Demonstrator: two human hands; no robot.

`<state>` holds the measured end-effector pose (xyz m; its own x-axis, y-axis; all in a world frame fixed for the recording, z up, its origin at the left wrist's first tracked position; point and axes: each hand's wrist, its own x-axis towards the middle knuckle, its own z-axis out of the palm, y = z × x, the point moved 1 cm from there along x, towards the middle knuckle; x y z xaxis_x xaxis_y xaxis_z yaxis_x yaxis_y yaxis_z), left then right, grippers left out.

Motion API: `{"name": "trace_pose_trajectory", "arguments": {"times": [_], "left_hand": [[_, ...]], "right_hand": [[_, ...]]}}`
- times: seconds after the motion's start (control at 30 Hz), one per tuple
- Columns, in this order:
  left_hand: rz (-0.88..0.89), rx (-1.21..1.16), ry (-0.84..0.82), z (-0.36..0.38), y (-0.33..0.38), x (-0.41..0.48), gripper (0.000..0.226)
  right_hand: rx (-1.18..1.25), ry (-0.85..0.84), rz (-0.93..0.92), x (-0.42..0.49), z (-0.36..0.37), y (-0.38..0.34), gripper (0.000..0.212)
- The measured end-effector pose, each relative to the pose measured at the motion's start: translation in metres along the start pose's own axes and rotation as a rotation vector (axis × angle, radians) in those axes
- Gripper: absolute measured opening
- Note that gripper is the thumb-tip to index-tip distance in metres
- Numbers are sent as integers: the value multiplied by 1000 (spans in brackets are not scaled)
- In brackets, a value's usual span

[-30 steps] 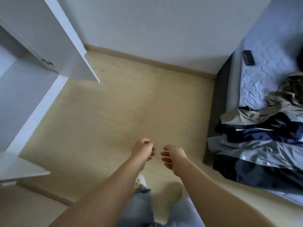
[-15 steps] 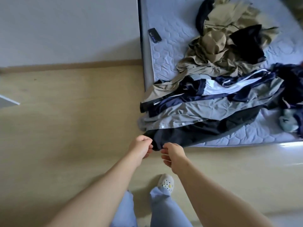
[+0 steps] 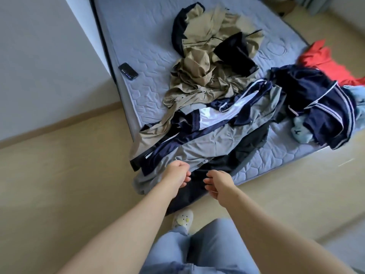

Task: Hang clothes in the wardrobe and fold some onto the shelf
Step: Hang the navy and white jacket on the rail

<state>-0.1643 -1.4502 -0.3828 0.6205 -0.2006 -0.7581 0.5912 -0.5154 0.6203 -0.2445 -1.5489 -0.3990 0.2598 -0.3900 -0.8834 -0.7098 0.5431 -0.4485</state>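
The clothes (image 3: 217,119) lie in a heap on the bed (image 3: 142,36). The nearest of them, a grey button shirt (image 3: 207,147) and a black garment (image 3: 197,188) beneath it, spill over the mattress edge toward the floor (image 3: 59,175). My left hand (image 3: 175,175) hovers over the grey shirt's hem and my right hand (image 3: 219,180) over the black cloth just beside it. The fingers (image 3: 186,176) of both are loosely curled and pinch nothing that I can see. To pick well, I judge I should take one garment only, gripping the grey shirt near its collar or shoulders rather than the hem, so it lifts clear of the navy-and-white jacket (image 3: 213,113) lying across it. Farther back sit a khaki garment (image 3: 205,76), a striped navy top (image 3: 316,107) and a red garment (image 3: 325,62). A phone (image 3: 128,71) rests near the mattress edge, well apart from the heap.
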Motion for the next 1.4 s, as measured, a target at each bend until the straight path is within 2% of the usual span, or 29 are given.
{"name": "trace_pose_trajectory", "arguments": {"times": [0.17,0.33,0.57,0.8,0.93,1.07,1.13,1.17,1.27,1.33,1.4], "left_hand": [[16,56,-4,41,45,28,16],[-12,86,15,106,90,65,18],[-110,27,98,214,158,126,17],[-183,-16,142,288,185,191,19],[-167,154,146,315,182,236,21],[-80,574,82,337,175,286,15],[28,867,-9,356,167,311,44],[63,929,-23,364,164,322,56],[8,853,46,381,156,352,73],[-59,867,125,384,154,365,64],[-27,935,208,385,152,372,35]], "right_hand": [[62,-24,-17,32,-31,-42,16],[101,23,-43,84,-85,-91,18],[-42,-35,11,164,-172,-185,15],[-195,-49,81,252,-223,-237,16],[-260,-48,114,308,-243,-242,15],[-316,-44,137,351,-257,-236,10],[-334,-44,129,372,-263,-235,10],[-341,-41,129,382,-265,-233,10],[-349,-50,139,400,-266,-225,12],[-352,-63,131,404,-265,-221,13],[-366,-81,104,407,-263,-217,13]]}}
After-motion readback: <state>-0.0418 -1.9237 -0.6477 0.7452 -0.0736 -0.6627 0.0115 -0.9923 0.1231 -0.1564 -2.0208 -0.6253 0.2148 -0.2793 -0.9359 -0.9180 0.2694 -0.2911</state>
